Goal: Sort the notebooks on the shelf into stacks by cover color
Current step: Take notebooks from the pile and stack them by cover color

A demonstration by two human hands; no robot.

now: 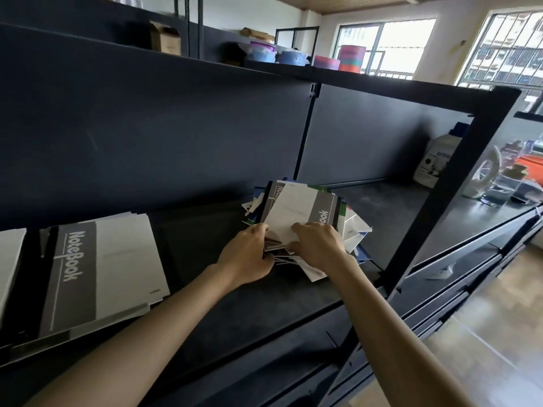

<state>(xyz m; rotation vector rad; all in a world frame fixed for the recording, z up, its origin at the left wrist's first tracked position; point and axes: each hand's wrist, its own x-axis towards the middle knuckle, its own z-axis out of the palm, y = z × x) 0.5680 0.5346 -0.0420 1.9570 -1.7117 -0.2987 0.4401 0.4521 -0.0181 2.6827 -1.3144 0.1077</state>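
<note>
Left hand (249, 255) and right hand (318, 245) in the mixed pile (354, 227)
One grips its near edge, the other pinches the top grey notebook (293, 211), midway along the shelf (205, 292); thin, light, floppy, probably slick, best taken by the spine

Both bare forearms stretched forward to the notebook pile (305, 210), left grip (249, 257) curled round its near-left edge, right grip (316, 242) pinching covers at its near edge, wrists close together.
</note>
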